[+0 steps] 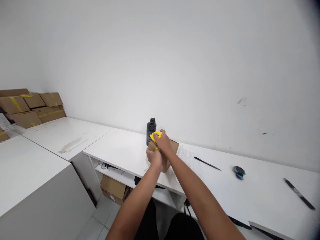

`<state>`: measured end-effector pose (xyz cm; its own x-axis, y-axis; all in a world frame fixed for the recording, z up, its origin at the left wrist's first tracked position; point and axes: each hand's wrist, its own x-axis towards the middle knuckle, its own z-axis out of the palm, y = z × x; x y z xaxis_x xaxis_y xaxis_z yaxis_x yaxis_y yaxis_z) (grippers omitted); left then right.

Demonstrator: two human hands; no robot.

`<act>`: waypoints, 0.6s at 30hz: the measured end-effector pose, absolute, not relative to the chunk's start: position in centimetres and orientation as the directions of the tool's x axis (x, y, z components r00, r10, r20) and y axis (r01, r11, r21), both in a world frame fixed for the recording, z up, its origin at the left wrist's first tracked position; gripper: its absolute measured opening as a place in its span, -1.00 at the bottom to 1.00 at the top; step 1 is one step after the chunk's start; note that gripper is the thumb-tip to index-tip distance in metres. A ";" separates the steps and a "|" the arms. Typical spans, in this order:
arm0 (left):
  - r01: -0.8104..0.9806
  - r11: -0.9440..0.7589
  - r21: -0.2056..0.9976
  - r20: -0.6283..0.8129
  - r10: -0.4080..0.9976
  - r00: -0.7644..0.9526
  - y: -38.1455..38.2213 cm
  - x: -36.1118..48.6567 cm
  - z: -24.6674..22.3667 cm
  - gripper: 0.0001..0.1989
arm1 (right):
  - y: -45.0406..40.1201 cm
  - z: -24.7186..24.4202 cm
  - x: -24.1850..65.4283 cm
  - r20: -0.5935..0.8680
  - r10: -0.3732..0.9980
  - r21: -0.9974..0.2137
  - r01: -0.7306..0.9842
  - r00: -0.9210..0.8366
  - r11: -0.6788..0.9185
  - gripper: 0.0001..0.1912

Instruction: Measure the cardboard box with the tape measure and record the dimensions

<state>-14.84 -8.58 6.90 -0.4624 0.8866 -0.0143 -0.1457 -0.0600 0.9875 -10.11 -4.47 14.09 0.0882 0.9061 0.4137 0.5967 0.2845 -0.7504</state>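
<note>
- Right hand point(163, 140): fingers curled closed around a yellow roll point(158, 133), apparently tape, which is held at the top of a small brown carton point(164, 163).
- Left hand point(154, 156): placed against the left side of the carton, below the right hand; the spread of its fingers is partly hidden, so I cannot tell how firmly they grip.
- Carton: located near the front edge of the white table point(125, 146); a bit of yellow shows on it between the hands.
- Black bottle point(151, 127): upright, just behind the carton, cap on.
- Printed paper point(186, 155): flat, to the right of the carton.
- Farther right, in order: a thin black tool point(207, 163), a dark blue object point(239, 172) and a long dark tool point(299, 194), blurred.
- Far left: stacked cartons point(51, 112) bearing yellow tape, against the wall point(160, 60).
</note>
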 end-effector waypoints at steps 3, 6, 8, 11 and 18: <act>-0.099 -0.065 0.993 0.004 0.855 -0.519 -7.6 -18.4 8.7 -0.34 | -4.3 13.9 -9.9 0.499 0.862 -0.716 0.605 0.095 0.348 -0.38; -0.100 -0.112 0.989 0.069 0.932 -0.356 -6.7 -20.3 9.5 -0.35 | -4.0 13.7 -9.8 0.552 0.831 -0.676 0.621 0.071 0.397 -0.37; -0.172 -0.100 0.980 0.063 0.976 -0.208 -6.3 -20.3 9.2 -0.33 | -3.8 13.6 -10.0 0.558 0.829 -0.645 0.643 0.028 0.413 -0.39; -0.323 -0.099 0.941 0.044 0.984 -0.173 -6.1 -19.4 8.4 -0.38 | -3.4 13.6 -10.3 0.566 0.815 -0.536 0.696 -0.123 0.478 -0.45; -0.308 -0.105 0.946 0.059 0.986 -0.155 -6.2 -19.5 8.4 -0.38 | -2.8 13.2 -9.1 0.549 0.772 -0.396 0.713 -0.321 0.578 -0.38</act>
